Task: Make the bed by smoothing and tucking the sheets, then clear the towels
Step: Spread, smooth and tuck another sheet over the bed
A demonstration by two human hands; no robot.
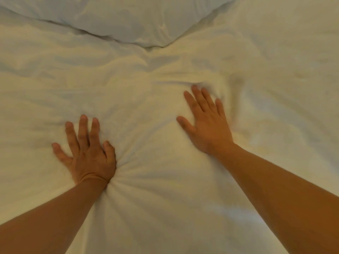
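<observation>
Evidently smoothing: our left hand (88, 154) and right hand (206, 123) press flat, fingers spread, grasping nothing, on the sheet (156, 180). Pillow (119, 21) at 12 o'clock. Next, sweep creases outward; towels unseen.

Pillow (117, 19): lay white and rumpled at the far edge, its lower corner dipping toward the middle.

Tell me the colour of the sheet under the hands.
Plain white sheet, no pattern, tinted warm by the light; head view.
</observation>
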